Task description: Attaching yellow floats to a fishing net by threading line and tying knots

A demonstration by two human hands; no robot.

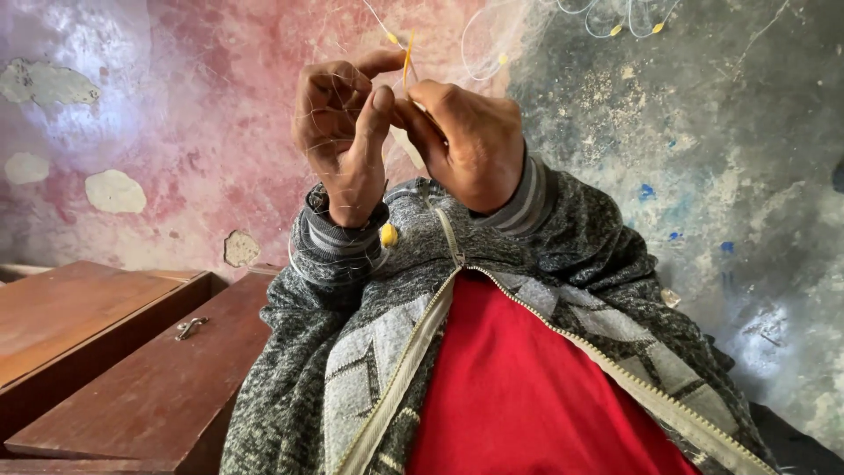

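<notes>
Yellow needle [408, 60] is pinched by right hand [466, 141] fingers; net [492, 40] (fine mesh) is gripped by left hand [343, 132], fingers curled.

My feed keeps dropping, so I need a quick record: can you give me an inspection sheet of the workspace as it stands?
Surface: no table under the hands; they work in the air above the lap.
Job's things: thin yellow netting needle pinched upright between both hands; fine clear fishing net with small yellow floats hangs above them.
Clutter: one yellow float by the left cuff.
Hands: left hand with fingers curled on net strands; right hand pinching beside it.
Cables: nothing seen.
Surroundings: brown wooden box with metal handle; pink and grey peeling wall; grey knit zip jacket over red shirt.
</notes>
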